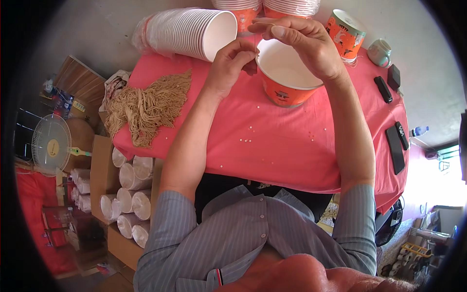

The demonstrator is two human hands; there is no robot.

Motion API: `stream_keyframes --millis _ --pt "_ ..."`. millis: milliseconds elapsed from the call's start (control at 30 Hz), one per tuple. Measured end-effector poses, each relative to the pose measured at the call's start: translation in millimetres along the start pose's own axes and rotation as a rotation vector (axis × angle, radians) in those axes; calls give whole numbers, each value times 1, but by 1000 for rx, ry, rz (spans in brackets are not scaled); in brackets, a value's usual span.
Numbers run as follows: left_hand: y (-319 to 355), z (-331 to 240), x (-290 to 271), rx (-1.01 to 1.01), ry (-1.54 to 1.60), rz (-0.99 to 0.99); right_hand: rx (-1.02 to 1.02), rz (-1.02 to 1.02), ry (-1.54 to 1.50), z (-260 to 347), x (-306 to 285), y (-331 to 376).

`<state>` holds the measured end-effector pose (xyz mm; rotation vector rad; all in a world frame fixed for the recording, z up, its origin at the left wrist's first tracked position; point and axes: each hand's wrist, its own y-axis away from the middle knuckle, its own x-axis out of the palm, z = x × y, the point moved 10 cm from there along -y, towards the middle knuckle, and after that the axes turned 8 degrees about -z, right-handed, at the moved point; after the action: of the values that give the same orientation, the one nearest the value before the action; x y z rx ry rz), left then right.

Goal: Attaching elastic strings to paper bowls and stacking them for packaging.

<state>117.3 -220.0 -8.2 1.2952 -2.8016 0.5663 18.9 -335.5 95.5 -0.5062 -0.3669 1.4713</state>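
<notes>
My left hand [230, 65] is closed in a pinch at the left rim of a white-lined orange paper bucket [284, 93]. Something small and pale shows at its fingertips, with a thin thread-like line rising from there. Over the bucket's far rim is my right hand [307, 41], its fingers stretched out to the left and the thumb tip apart from them. The thin line reaches up near its fingertips; whether they grip it I cannot tell. On the left of the table lies a tangled bundle of tan cords [148, 104]. Small pale beads [245, 140] are scattered on the pink cloth [292, 151].
Nested white paper buckets [194, 34] lie at the back left, with more stacks [292, 7] behind. Farther right stand an orange bucket with a lid [346, 34], a mug [379, 52] and a dark phone [395, 150]. A cardboard box [103, 165] of wrapped cups is left.
</notes>
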Motion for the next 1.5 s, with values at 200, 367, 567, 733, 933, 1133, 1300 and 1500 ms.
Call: stream_keyframes --millis 200,367,567,733,933,1133,1300,1500 --pt "12 -11 20 140 -267 278 -23 16 35 19 -2 5" --pt "1 -32 -13 429 -592 71 -33 61 396 35 3 11" --pt "-2 -60 -21 694 -717 -73 -95 174 961 45 -13 26" --pt "-3 -57 -29 685 -773 -127 -34 242 1389 -3 -42 34" --pt "-15 -29 -34 387 -488 -92 -116 98 1276 -34 -40 56" --pt "-14 -32 -34 374 -503 -58 -91 75 1101 -41 -40 55" --pt "-7 -42 -28 419 -442 81 -103 -29 1118 -35 -60 52" --pt "17 -51 9 375 -257 393 -229 -290 1152 -11 -91 52"
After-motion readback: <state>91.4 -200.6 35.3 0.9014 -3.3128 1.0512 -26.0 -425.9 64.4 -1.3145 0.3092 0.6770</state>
